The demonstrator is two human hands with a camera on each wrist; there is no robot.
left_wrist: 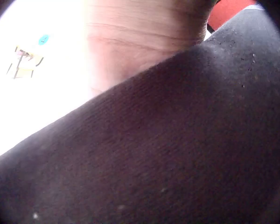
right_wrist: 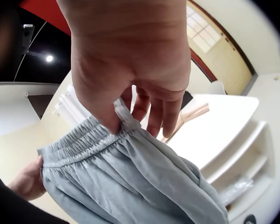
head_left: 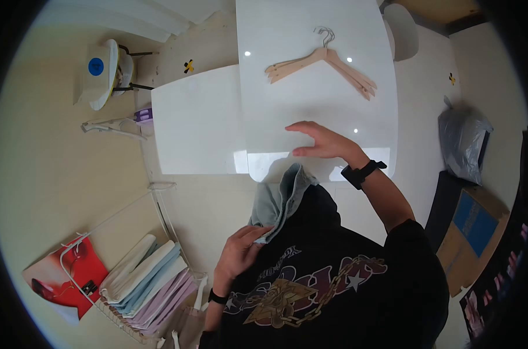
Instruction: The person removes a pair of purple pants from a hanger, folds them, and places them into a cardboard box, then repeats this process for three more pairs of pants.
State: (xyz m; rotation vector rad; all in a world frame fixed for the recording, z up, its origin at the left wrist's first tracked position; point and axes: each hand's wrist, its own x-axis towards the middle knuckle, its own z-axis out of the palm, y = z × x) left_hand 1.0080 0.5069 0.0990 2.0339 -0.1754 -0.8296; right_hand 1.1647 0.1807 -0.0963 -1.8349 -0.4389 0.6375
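left hand: (head_left: pixel 237 255) pinching waistband edge of the grey-blue garment (head_left: pixel 267 203)
right hand: (head_left: pixel 328 143) fingers and thumb spread at waistband's far end; contact unclear
garment: held up before the torso, near bench (head_left: pixel 200 122) edge
hangers: (head_left: pixel 320 55) wooden, on bench

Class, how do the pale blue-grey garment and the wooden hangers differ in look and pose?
The garment is gathered, blue-grey cloth; the hangers are tan wood with metal hooks. The left hand holds the garment; the hangers lie on the white table. There is one garment, but several hangers.
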